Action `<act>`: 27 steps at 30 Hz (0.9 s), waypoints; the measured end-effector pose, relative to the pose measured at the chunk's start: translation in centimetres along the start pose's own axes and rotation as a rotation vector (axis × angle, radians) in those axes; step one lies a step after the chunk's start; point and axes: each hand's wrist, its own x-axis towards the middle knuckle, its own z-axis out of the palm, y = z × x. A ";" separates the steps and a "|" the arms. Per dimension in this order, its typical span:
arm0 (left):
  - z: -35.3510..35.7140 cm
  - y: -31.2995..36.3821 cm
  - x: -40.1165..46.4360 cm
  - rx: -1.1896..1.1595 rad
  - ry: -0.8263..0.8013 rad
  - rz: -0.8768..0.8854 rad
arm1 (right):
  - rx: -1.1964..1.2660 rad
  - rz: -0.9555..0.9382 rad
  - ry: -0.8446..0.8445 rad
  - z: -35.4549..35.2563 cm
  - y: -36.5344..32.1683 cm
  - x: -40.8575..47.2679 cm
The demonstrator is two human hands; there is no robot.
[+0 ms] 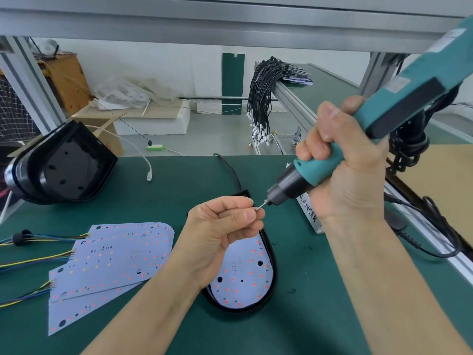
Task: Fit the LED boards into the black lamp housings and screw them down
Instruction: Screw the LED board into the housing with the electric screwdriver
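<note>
While one white LED board (pixel 243 275) already lies inside a glossy black rounded housing (pixel 272 272) at lower centre, no screws look driven yet. The left hand (pixel 220 234) pinches a tiny screw onto the bit of a teal screwdriver (pixel 358 139) gripped by the right hand (pixel 343 165). Flat spare boards (pixel 112 262) wait lower left on the green tabletop (pixel 166 183); empty housings (pixel 64 165) stand upper left.

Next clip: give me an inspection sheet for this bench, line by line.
Surface: green mat, bench top.
Job's things: LED board seated in black housing; spare LED boards stacked at left; empty housings stacked far left.
Clutter: white box behind the hands.
Grippers: left hand pinches a screw at the bit; right hand grips the teal screwdriver.
Cables: white USB lead; black cable bundle.
Surroundings: aluminium frame, cardboard boxes.
</note>
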 end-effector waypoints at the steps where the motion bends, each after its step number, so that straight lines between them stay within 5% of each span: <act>1: 0.0 0.0 0.0 0.013 0.003 0.015 | 0.004 0.007 -0.012 0.0 0.0 0.0; 10: 0.5 -0.2 0.2 0.125 0.113 0.185 | -0.017 -0.039 0.095 -0.8 1.0 0.1; 19: -0.6 -0.7 -0.2 0.085 0.040 0.087 | 0.020 0.135 -0.011 -2.0 1.4 0.2; 27: -0.9 -0.9 0.1 0.040 0.090 0.066 | 0.029 0.063 0.052 -1.9 2.3 -0.5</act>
